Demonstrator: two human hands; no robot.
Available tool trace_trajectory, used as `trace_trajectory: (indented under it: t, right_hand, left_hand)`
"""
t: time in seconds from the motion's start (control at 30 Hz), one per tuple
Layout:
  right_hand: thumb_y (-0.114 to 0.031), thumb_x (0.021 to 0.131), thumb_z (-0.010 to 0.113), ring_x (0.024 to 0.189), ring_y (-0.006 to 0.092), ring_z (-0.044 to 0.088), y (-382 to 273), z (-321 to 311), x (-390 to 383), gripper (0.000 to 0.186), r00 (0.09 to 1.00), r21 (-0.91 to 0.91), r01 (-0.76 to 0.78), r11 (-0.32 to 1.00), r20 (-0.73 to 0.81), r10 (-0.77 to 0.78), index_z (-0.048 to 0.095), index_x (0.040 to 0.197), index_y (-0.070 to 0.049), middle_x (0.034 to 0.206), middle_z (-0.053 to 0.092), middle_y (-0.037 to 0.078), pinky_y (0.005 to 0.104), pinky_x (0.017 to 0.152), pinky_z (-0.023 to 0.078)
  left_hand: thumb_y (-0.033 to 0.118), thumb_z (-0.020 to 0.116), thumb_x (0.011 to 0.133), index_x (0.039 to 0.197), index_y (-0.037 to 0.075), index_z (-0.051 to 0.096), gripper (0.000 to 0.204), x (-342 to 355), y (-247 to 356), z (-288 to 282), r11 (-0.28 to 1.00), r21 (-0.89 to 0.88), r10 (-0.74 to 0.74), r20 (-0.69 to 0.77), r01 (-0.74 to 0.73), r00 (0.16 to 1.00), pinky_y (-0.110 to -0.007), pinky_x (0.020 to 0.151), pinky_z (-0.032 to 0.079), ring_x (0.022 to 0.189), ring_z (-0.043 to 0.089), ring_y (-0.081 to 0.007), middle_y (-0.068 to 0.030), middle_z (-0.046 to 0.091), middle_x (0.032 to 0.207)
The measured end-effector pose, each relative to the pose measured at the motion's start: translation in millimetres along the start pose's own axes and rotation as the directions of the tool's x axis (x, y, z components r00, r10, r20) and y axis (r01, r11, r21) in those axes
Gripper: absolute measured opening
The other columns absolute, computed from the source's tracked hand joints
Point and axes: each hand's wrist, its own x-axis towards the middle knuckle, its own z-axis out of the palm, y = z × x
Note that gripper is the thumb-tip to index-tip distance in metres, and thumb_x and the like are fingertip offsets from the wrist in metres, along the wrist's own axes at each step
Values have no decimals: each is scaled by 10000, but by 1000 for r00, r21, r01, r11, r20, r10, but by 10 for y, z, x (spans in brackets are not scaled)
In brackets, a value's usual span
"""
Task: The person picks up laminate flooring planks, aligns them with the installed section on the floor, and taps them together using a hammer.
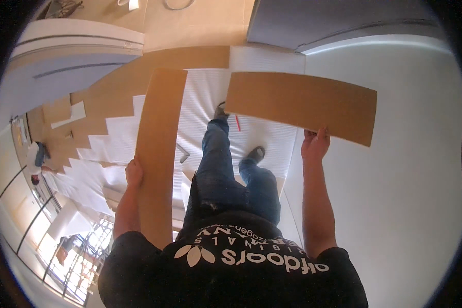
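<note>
My left hand (134, 172) is closed on the outer edge of a long wood-coloured floorboard (160, 138), which stands nearly lengthwise in front of me. My right hand (315, 144) grips a second floorboard (302, 105) by its lower edge, fingers partly hidden behind it. This board is held crosswise, its right end toward the white wall (395, 154). Below both boards, white ribbed underlay (203, 95) covers the floor around my feet. A red pencil (238, 123) lies on it near my shoe. Left of my leg is a grey angled tool (182, 153).
Laid boards (205, 57) run along the underlay's far side. A white door (77, 72) stands at the left, a grey door (339, 23) at the upper right. Stepped underlay sheets (100, 149) stretch left, where another person (38, 156) is low to the floor.
</note>
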Motion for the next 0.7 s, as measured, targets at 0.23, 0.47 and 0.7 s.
trace_trajectory:
  t: [0.23,0.47,0.7]
  right_hand:
    - [-247,1047,602,1262,293,592,1737,-598,1558,460,986,162,-161,974,59,154,489,1435,-27,1410,577,142,446,1063,535]
    - [-221,1040,590,1197,303,628,3904,-1030,3648,323,981,246,-180,952,111,157,595,1303,-33,1312,655,129,468,1019,539]
    - [-244,1042,593,1177,289,632,4934,-877,4538,330,977,279,-138,950,198,84,601,1299,-38,1282,669,109,458,1026,529]
  left_hand:
    - [505,352,1079,1050,-45,720,662,292,145,1919,895,-368,-271,0,252,962,-564,886,476,1005,637,-508,-308,703,1046]
    - [454,404,1082,1070,-62,716,604,1780,485,4113,800,-573,-285,-105,177,953,-548,836,479,960,660,-469,-320,696,1030]
    - [479,399,1080,1073,-44,723,615,2991,65,5596,776,-618,-321,-220,123,921,-550,817,483,936,669,-463,-310,700,982]
